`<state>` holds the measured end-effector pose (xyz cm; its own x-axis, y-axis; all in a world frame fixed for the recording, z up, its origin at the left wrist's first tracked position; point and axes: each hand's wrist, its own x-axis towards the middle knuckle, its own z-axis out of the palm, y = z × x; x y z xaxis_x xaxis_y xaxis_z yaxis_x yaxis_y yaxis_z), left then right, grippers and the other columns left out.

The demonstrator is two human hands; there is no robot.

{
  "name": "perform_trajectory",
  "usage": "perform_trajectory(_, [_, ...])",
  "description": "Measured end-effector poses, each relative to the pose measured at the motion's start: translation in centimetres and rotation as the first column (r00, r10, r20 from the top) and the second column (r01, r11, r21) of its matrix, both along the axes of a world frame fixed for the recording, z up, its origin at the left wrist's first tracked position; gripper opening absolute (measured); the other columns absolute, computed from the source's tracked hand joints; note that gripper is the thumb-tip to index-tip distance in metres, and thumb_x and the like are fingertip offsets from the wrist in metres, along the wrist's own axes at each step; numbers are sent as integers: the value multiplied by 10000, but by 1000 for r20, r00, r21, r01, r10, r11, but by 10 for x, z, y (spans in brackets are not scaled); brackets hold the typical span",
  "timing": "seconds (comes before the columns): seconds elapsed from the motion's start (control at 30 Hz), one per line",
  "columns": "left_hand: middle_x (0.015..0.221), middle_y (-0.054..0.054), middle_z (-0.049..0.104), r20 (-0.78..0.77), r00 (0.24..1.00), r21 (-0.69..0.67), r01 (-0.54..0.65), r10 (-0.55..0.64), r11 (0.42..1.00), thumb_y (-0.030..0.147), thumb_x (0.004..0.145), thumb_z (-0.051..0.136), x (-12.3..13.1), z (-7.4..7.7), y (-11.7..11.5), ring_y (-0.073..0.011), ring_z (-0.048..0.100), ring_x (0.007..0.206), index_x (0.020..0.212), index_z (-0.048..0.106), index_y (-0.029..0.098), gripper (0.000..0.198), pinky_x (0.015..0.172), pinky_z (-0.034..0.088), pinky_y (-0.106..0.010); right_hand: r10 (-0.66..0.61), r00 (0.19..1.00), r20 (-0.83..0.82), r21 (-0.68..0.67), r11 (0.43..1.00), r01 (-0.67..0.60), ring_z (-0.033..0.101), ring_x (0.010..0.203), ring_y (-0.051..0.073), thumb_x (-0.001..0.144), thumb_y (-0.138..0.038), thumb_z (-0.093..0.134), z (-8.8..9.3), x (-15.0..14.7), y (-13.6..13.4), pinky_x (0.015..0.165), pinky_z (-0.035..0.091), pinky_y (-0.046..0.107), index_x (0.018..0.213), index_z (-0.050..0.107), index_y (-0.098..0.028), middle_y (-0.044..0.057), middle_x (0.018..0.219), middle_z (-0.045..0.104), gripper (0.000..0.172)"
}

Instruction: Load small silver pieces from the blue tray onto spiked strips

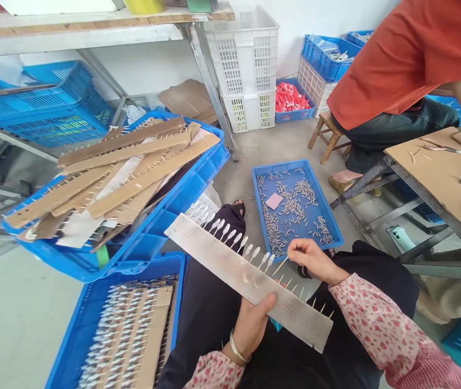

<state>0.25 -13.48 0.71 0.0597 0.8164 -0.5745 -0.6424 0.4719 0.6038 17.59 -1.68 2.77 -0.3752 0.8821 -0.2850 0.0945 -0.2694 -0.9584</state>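
Note:
My left hand [250,327] grips a long strip of cardboard [230,265] from below, thumb on its face. Thin wooden sticks [287,283] stick out along the strip's far edge. Towards the left end, the sticks carry small silver-white leaf-shaped pieces [255,252]; those towards the right end are bare. With fingers pinched, my right hand [313,260] is at the tip of the stick beside the last silver piece; whatever lies between the fingertips is hidden. Beyond the hands, a shallow blue tray [338,229] on the floor holds many loose silver pieces and a pink square.
At left, a blue crate [133,256] is heaped with cardboard strips; below it, another blue crate [66,346] holds strips with silver-tipped sticks. A person in a red top [392,70] sits at right by a table [428,162] with pliers [441,146]. White crates [250,65] stand behind.

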Motion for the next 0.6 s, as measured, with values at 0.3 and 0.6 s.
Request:
perform_trajectory(0.3, [896, -70, 712, -1, 1000, 0, 8, -8, 1000, 239, 663, 781, -2, -3, -3, -277, 646, 924, 950, 664, 186, 314, 879, 478, -446, 26, 992, -121, -39, 999, -31, 365, 443, 62, 779, -229, 580, -8, -9, -8, 459, 293, 220, 667, 567, -169, 10, 698, 655, 128])
perform_trajectory(0.6, [968, -92, 713, 6, 1000, 2, -4, 4, 1000, 233, 656, 784, 0, -1, 0, -285, 645, 943, 999, 651, 184, 371, 889, 468, -455, 64, 976, -209, -129, 987, -92, 388, 415, 61, 770, -227, 575, -14, -26, -19, 429, 291, 208, 692, 465, -195, 1, 695, 681, 139])
